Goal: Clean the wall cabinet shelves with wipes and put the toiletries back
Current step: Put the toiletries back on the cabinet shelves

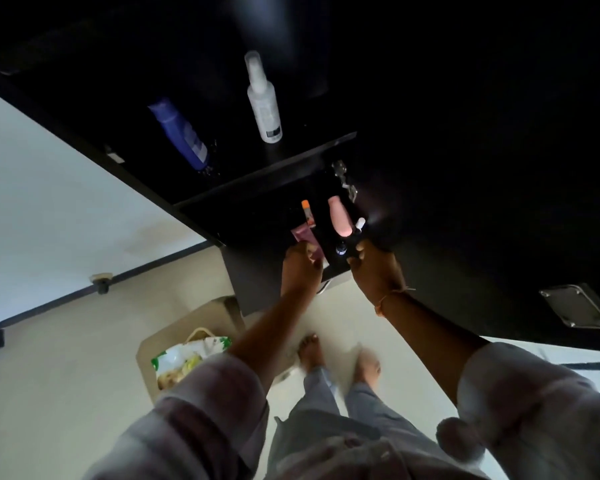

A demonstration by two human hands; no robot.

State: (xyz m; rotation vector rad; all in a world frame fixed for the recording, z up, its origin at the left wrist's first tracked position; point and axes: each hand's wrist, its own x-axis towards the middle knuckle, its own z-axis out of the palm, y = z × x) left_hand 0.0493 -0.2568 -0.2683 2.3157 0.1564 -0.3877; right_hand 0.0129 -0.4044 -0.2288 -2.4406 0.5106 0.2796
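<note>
A dark wall cabinet point(264, 168) hangs open in front of me. On its upper shelf stand a blue bottle point(181, 133) and a white spray bottle point(263, 98). The lower shelf holds an orange-capped stick point(307, 213), a pink bottle point(340, 216), a small white-capped item point(360, 224) and a small dark blue-lidded item point(341, 250). My left hand point(300, 268) is shut on a mauve tube point(305, 237) at the lower shelf's front edge. My right hand point(376, 268) reaches to the shelf beside the small items; whether it holds anything is hidden.
The open cabinet door point(499, 237) with a metal hinge plate point(577, 306) stands at right. Below left, a beige stool point(187, 327) carries a green and white wipes pack point(184, 362). My bare feet point(336, 358) stand on the pale floor.
</note>
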